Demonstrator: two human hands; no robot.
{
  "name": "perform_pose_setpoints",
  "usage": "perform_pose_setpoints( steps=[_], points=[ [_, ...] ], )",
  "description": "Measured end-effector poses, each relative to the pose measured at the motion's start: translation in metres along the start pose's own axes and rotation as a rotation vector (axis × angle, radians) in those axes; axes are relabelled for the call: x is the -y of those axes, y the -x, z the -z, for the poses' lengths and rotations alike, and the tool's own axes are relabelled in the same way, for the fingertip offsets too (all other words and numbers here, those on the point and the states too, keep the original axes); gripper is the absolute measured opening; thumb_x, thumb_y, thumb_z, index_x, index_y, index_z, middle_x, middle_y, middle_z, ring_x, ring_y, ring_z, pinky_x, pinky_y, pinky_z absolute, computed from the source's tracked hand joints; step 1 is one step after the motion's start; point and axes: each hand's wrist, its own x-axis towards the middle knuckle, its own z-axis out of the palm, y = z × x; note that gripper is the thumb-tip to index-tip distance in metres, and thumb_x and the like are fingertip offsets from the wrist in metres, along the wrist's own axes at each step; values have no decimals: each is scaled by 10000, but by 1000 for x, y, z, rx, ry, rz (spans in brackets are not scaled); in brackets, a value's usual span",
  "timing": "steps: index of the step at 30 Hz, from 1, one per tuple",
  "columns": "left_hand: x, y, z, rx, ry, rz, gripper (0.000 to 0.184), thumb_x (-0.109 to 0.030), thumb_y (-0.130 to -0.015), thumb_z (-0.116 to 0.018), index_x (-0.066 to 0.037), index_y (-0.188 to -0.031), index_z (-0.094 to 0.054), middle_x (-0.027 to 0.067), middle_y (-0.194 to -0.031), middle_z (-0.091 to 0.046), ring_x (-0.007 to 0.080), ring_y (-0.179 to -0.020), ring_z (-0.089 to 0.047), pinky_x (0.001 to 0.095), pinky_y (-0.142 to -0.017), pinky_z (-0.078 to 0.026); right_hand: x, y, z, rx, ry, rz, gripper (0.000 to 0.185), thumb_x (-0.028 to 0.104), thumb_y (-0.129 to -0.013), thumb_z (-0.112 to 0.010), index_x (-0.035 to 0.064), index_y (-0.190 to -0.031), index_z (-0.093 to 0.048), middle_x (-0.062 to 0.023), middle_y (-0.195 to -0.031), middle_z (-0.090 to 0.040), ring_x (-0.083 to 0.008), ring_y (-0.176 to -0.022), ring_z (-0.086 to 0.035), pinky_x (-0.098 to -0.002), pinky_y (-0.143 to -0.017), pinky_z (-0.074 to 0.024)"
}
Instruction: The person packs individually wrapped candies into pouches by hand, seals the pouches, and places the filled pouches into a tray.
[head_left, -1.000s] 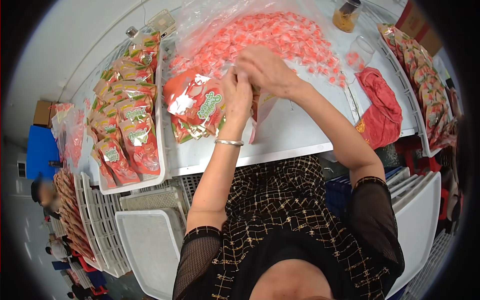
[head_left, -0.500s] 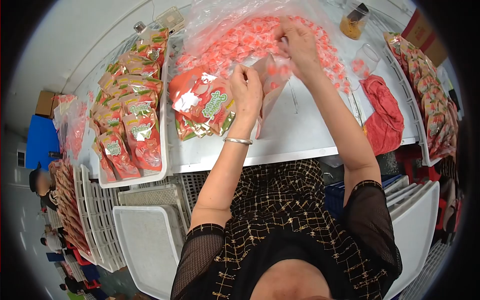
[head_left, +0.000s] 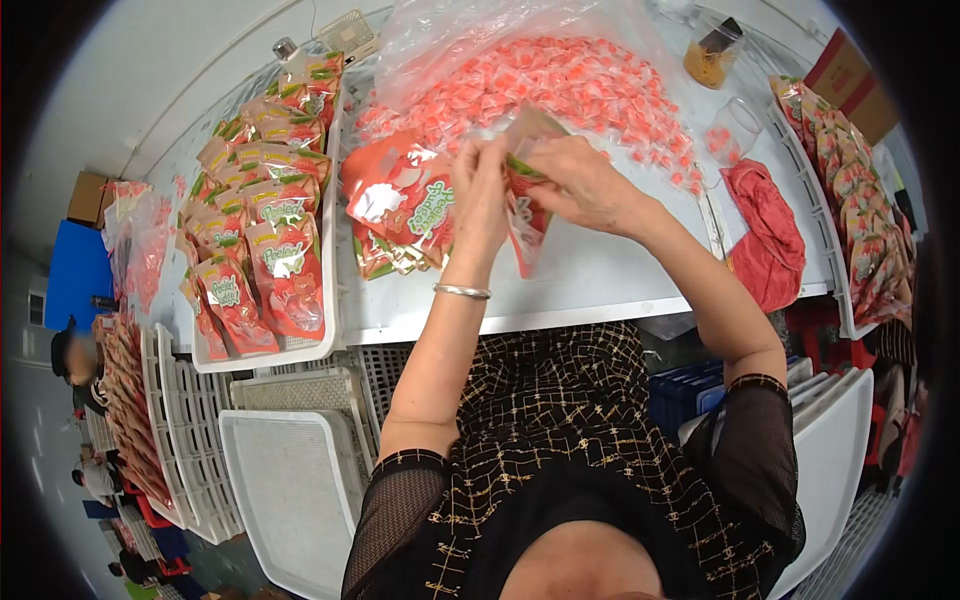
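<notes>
An upright red and green candy pouch is held between both hands over the near half of the table. My left hand grips the pouch's left side near the top, its fingers closed. On the other side, my right hand has its fingers closed on the pouch's upper edge. What is inside the pouch is hidden. Just beyond the hands lies a wide heap of wrapped pink candies on clear plastic sheeting. Flat printed pouches are stacked left of my left hand.
A white tray of upright pouches stands at the left; another row of pouches is at the far right. A red cloth, a clear cup and a jar sit right. Stacked trays are below the table edge.
My right hand has come from over the candy heap, down and toward me, onto the pouch. Blurred candies by the pouch are out of sight. My left hand keeps hold of the pouch.
</notes>
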Motion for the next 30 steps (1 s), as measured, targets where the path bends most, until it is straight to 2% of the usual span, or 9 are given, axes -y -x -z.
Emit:
perform_pose_setpoints(
  steps=[4,8,11,13,16,20,26,28,30],
  points=[
    [-16,-3,13,-191,-66,-140,349,-413,-860,-567,-77,-927,-506,86,-1066,-571,160,-981,-537,328,-886,-384,4,9,23,152,-12,199,153,84,-752,-622,15,-885,-589,-121,-930,-574,-270,-977,-530,-450,-967,-328],
    [-17,-9,19,325,-232,-90,367,-372,-932,-493,-29,-851,-595,-5,-725,-533,74,-703,-495,219,-680,-405,22,13,34,-37,-54,352,167,99,-738,-645,10,-866,-583,-107,-942,-570,-262,-969,-530,-463,-950,-325],
    [-12,5,12,173,-213,-106,427,-380,-934,-494,-2,-786,-625,-29,-576,-481,67,-548,-409,243,-492,-350,29,20,45,-99,148,97,183,123,-728,-668,21,-868,-607,-98,-848,-596,-272,-903,-555,-473,-885,-362],
    [-8,16,0,122,-298,-186,440,-369,-933,-500,17,-757,-614,-25,-559,-471,65,-542,-398,249,-487,-344,27,11,46,428,60,-90,230,184,-693,-711,32,-834,-612,-105,-733,-599,-291,-775,-574,-435,-748,-420],
    [-8,26,-9,43,-373,-372,472,-347,-931,-514,59,-698,-572,-16,-530,-447,59,-528,-380,256,-470,-331,14,9,27,504,10,17,284,231,-663,-735,23,-788,-587,-131,-671,-581,-307,-706,-581,-397,-635,-445],
    [-17,31,10,0,-320,-276,478,-357,-935,-505,26,-651,-548,-35,-516,-400,51,-522,-350,266,-456,-304,20,14,39,207,-324,25,185,187,-655,-696,53,-737,-598,-115,-659,-590,-293,-652,-587,-378,-602,-455],
    [-10,41,5,-50,-400,-329,496,-373,-928,-516,9,-612,-499,-36,-535,-425,51,-524,-346,261,-438,-285,15,1,15,349,111,123,226,200,-634,-736,52,-752,-614,-107,-703,-617,-292,-646,-594,-361,-616,-472],
    [-12,37,26,-52,-509,-198,459,-388,-947,-465,-15,-769,-663,5,-650,-611,46,-558,-503,200,-494,-394,20,3,32,376,-370,-26,380,245,-640,-759,0,-868,-577,-132,-878,-612,-330,-774,-604,-408,-689,-474],
    [-14,37,34,-92,-298,-244,481,-357,-928,-523,10,-617,-501,-49,-513,-394,38,-514,-331,250,-434,-260,17,7,35,209,-158,143,398,249,-657,-749,1,-914,-574,-142,-919,-609,-351,-802,-597,-424,-712,-472]
  ],
)
